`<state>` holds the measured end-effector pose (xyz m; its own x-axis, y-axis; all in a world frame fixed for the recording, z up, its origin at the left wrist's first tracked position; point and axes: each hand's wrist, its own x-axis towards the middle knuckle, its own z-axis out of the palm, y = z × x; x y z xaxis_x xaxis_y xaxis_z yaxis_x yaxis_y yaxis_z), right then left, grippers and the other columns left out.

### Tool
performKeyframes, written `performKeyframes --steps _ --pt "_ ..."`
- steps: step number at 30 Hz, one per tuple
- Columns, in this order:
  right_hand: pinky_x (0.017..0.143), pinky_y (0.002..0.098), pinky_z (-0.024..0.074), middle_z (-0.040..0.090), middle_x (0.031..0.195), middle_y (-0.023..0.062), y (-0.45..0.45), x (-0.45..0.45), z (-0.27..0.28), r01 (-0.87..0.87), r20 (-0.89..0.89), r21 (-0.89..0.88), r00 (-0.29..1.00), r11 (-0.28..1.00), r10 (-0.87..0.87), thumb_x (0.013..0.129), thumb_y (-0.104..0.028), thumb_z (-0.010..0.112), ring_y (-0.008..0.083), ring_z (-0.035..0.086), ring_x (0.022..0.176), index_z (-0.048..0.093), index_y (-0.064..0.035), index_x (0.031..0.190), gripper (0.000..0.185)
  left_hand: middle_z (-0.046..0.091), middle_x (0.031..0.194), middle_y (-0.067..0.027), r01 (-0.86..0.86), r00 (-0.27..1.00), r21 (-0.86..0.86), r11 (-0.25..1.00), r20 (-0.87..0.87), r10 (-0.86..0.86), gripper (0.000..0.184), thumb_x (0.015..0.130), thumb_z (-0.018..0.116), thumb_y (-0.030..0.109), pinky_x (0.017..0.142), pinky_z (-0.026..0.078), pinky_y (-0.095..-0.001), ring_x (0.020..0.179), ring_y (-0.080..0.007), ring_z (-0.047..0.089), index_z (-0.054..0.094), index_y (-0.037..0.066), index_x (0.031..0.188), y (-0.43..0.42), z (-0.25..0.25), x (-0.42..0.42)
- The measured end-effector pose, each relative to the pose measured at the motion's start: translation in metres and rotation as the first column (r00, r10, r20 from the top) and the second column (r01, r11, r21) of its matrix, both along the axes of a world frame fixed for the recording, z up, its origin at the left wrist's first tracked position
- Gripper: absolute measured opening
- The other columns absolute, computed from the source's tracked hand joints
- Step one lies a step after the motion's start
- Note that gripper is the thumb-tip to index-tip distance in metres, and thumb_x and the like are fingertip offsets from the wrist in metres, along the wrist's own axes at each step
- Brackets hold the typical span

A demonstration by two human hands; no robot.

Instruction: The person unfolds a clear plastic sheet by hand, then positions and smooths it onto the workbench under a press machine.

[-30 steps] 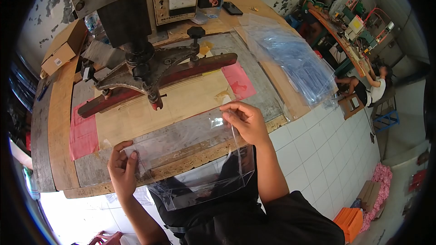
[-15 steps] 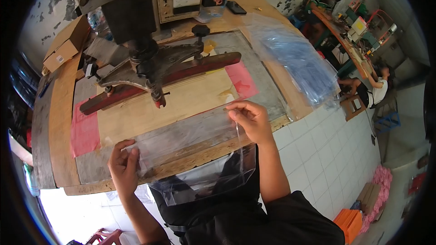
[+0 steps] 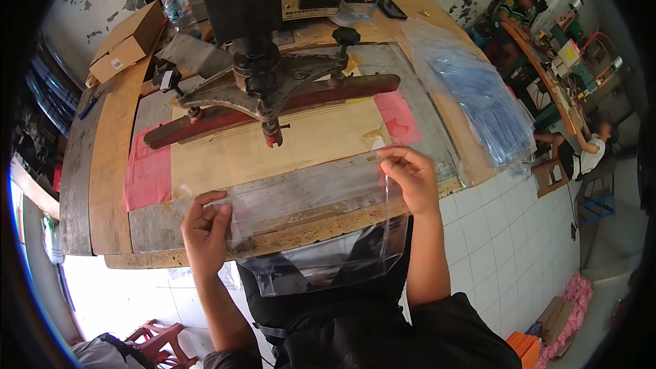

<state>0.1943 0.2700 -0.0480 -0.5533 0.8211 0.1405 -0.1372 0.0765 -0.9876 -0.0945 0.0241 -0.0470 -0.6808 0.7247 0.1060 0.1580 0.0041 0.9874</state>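
A clear plastic sheet [image 3: 321,195] stretches between my two hands at the front edge of the workbench, its lower part hanging folded over the edge before my body. My left hand [image 3: 207,232] pinches its left upper corner. With thumb and forefinger, my right hand [image 3: 412,181] grips the right upper corner. Just beyond lies a tan pad [image 3: 287,157] with pink tape [image 3: 148,178] at its ends. Above the pad hangs the long red-edged bar [image 3: 307,106] of a press [image 3: 263,78], apart from the sheet.
A stack of clear bluish plastic sheets [image 3: 478,102] lies on the right of the bench. A cardboard box [image 3: 126,44], a water bottle [image 3: 179,10] and a phone [image 3: 391,7] are at the back. Two people sit at a bench [image 3: 547,75] on the far right.
The whole view has shifted, so the press and bench appear farther right. Both hands keep their hold on the clear plastic sheet, with little change relative to the bench.
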Motion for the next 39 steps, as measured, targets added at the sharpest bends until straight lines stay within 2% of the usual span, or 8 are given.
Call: performKeyframes --steps 12,15,22,24,30,31,33,39 --pt "0.068 0.0217 0.0467 0.070 0.090 0.0032 -0.0010 0.0026 0.0002 -0.014 -0.001 0.021 1.000 1.000 0.014 0.097 -0.002 0.068 0.0075 0.063 0.076 0.069 0.0011 0.124 0.027 0.063 0.074 0.0052 -0.005 0.999 0.001 1.000 0.047 0.005 0.022 0.104 0.065 0.006 0.063 0.035 -0.0171 0.067 0.0006 0.051 0.062 0.001 0.125 0.0019 0.0010 0.0019" --pt "0.067 0.0218 0.0468 0.071 0.092 0.0042 -0.0016 0.0025 0.0010 -0.023 -0.002 0.031 1.000 0.999 0.023 0.098 -0.002 0.067 0.0075 0.063 0.077 0.069 0.0010 0.125 0.027 0.064 0.074 0.0043 0.033 0.999 -0.002 0.999 0.035 -0.033 0.022 0.104 0.065 0.005 0.063 0.037 -0.0172 0.068 0.0003 0.052 0.062 0.000 0.125 -0.0022 -0.0017 -0.0035" --pt "0.066 0.0219 0.0467 0.072 0.095 0.0048 -0.0014 0.0033 -0.0009 -0.035 0.014 0.013 0.999 0.999 0.035 0.099 -0.003 0.067 0.0075 0.064 0.078 0.069 0.0008 0.124 0.026 0.064 0.074 0.0041 0.002 0.998 0.005 1.000 0.065 -0.003 0.022 0.103 0.066 0.004 0.063 0.037 -0.0168 0.067 0.0003 0.053 0.062 0.000 0.124 0.0006 -0.0002 -0.0003" --pt "0.066 0.0215 0.0464 0.072 0.096 0.0044 -0.0015 0.0025 -0.0019 -0.035 0.000 0.004 0.999 0.999 0.035 0.100 -0.004 0.067 0.0068 0.064 0.079 0.068 0.0004 0.124 0.025 0.067 0.076 0.0011 0.013 0.998 0.012 1.000 0.060 -0.014 0.022 0.102 0.066 0.001 0.063 0.041 -0.0174 0.070 -0.0012 0.057 0.062 -0.002 0.124 -0.0007 -0.0009 -0.0020" --pt "0.066 0.0215 0.0465 0.072 0.097 0.0036 -0.0013 0.0025 -0.0032 -0.054 -0.001 0.043 0.999 0.998 0.054 0.101 -0.005 0.067 0.0061 0.064 0.079 0.068 -0.0003 0.123 0.022 0.066 0.076 0.0008 0.010 0.996 0.031 0.999 0.086 -0.013 0.022 0.102 0.066 0.000 0.061 0.044 -0.0188 0.069 -0.0018 0.058 0.062 -0.003 0.124 0.0006 0.0025 0.0000" --pt "0.066 0.0215 0.0465 0.072 0.097 0.0036 -0.0011 0.0024 -0.0038 -0.055 0.000 0.041 0.998 0.998 0.055 0.101 -0.005 0.067 0.0061 0.064 0.079 0.068 -0.0003 0.123 0.022 0.066 0.076 0.0008 0.009 0.996 0.030 0.999 0.087 -0.012 0.022 0.102 0.066 0.000 0.061 0.044 -0.0188 0.069 -0.0018 0.058 0.062 -0.003 0.124 0.0011 0.0025 0.0007" --pt "0.067 0.0219 0.0468 0.073 0.097 0.0036 -0.0004 0.0020 -0.0056 -0.044 0.018 0.076 0.999 0.996 0.043 0.102 -0.006 0.067 0.0064 0.064 0.079 0.068 -0.0005 0.123 0.021 0.062 0.073 0.0049 -0.006 0.996 0.007 1.000 0.090 0.005 0.023 0.103 0.066 0.005 0.061 0.036 -0.0172 0.065 0.0002 0.051 0.062 0.000 0.125 0.0015 0.0019 0.0014" --pt "0.067 0.0221 0.0471 0.073 0.097 0.0035 -0.0016 0.0010 -0.0034 -0.039 0.049 0.080 0.998 0.996 0.036 0.102 -0.006 0.066 0.0068 0.064 0.079 0.068 -0.0008 0.122 0.021 0.062 0.073 0.0051 -0.005 0.996 -0.009 1.000 0.085 0.006 0.024 0.102 0.066 0.004 0.061 0.039 -0.0174 0.065 0.0000 0.052 0.061 -0.001 0.125 0.0012 0.0026 0.0015"
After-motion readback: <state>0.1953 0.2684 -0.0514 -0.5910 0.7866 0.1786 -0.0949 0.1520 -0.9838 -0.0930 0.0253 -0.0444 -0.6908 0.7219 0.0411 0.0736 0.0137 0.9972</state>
